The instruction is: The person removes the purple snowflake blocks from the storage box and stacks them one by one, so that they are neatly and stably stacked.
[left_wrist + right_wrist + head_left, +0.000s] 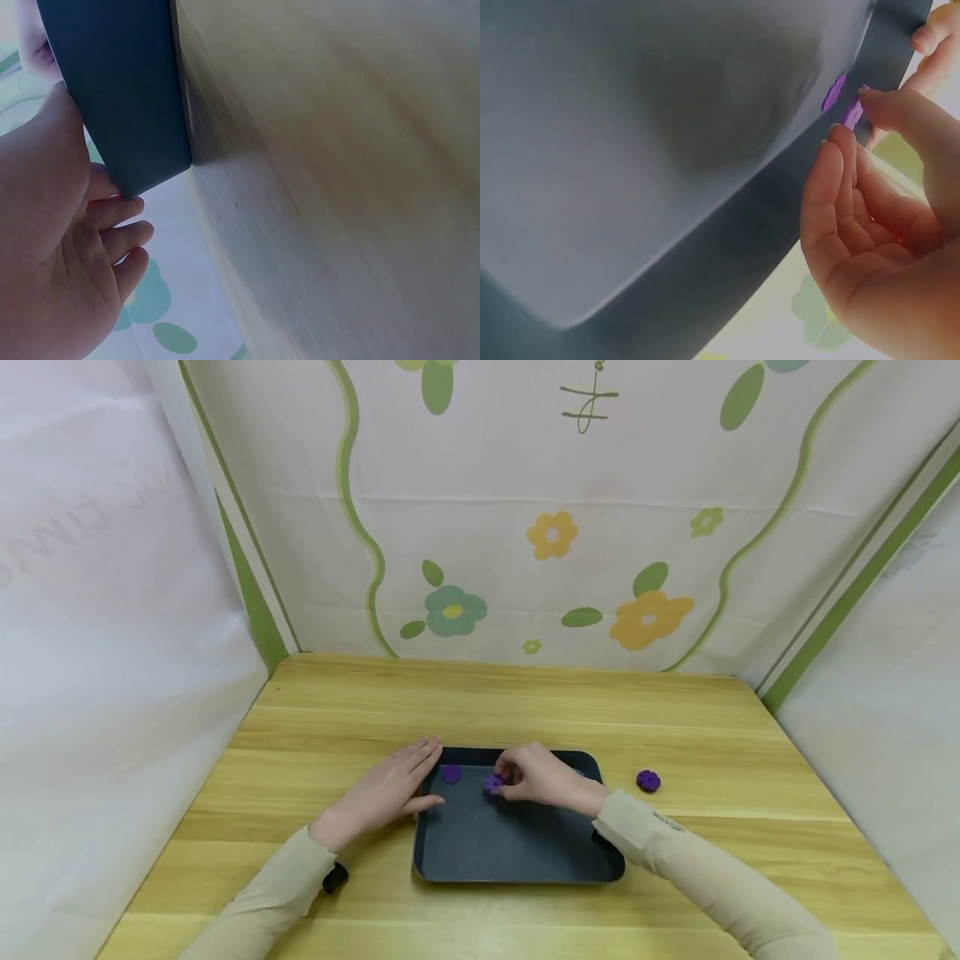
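A dark rectangular tray [517, 860] lies on the wooden table. Between thumb and fingers, my right hand [543, 777] pinches a purple flower-shaped disc [493, 785] over the tray's far half; the right wrist view shows this disc [853, 112] nearly edge-on. A second purple flower-shaped disc [451, 774] is in the tray's far left corner. At the tray's left side rests my left hand [386, 789], fingers extended along the rim and thumb reaching over it. In the left wrist view, the fingers of the left hand [67, 247] touch the tray's outer side [127, 97].
A third purple flower-shaped disc [648, 781] lies on the table [720, 843] right of the tray. White curtains with printed flowers [552, 535] enclose the back and both sides. A small black object [335, 878] shows at the left wrist.
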`<state>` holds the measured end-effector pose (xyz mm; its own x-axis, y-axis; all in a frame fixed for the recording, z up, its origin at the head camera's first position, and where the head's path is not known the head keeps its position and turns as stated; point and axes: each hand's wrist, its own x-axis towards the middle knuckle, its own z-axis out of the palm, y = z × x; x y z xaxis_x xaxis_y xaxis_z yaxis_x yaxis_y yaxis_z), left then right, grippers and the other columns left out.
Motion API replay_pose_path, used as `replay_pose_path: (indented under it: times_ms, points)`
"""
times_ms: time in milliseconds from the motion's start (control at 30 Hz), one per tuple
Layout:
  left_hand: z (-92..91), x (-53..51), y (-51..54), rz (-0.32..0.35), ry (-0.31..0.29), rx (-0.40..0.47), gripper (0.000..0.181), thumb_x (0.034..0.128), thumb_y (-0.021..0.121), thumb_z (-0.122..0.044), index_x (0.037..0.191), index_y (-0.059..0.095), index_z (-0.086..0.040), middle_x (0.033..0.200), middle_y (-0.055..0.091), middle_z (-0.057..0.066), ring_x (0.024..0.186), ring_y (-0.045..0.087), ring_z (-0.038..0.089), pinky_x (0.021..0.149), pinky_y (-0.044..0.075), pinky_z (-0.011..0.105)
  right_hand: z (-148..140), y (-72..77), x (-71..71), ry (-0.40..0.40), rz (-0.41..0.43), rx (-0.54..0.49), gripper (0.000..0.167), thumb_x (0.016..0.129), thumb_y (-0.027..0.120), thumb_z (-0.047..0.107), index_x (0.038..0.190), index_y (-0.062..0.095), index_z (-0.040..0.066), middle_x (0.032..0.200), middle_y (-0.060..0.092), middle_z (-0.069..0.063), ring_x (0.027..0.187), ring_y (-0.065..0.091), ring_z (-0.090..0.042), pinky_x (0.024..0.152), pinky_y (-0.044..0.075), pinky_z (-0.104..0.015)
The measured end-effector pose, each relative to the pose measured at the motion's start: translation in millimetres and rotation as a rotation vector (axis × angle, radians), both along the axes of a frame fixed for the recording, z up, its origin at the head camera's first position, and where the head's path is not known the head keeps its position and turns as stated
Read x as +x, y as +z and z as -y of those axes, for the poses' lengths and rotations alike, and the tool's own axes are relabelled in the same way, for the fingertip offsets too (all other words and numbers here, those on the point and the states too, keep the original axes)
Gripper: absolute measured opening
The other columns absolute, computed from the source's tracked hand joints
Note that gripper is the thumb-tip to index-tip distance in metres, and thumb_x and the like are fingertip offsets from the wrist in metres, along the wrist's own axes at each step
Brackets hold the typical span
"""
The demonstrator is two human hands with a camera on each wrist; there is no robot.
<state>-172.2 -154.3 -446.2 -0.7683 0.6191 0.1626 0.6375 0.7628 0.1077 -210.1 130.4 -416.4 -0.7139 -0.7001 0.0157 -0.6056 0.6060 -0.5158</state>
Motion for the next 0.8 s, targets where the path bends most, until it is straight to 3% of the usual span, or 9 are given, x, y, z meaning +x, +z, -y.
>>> replay_pose_path:
  times_ms: [467, 800]
  points:
    - [-0.3, 0.2, -0.5, -0.043, -0.016, -0.008, 0.08, 0.094, 0.06, -0.051, 0.149, 0.041, 0.002, 0.156, 0.041, 0.02, 0.143, 0.043, 0.034, 0.115, 0.041, 0.049, -34, 11.7, -0.2, -0.1, -0.012, -0.006, 0.017, 0.085, 0.077, 0.016, 0.098, 0.073, 0.006, 0.088, 0.072, -0.005, 0.069, 0.06, -0.005, 0.061, 0.051, -0.016]
    - [0.6, -0.6, -2.3, -0.039, -0.015, -0.009, 0.081, 0.0941, 0.059, -0.053, 0.15, 0.04, 0.002, 0.157, 0.039, 0.019, 0.144, 0.042, 0.033, 0.116, 0.041, 0.048, -64, 16.8, -1.6, -0.154, -0.001, -0.015, 0.017, 0.085, 0.076, 0.015, 0.097, 0.071, 0.005, 0.088, 0.071, -0.005, 0.067, 0.058, -0.005, 0.061, 0.051, -0.017]
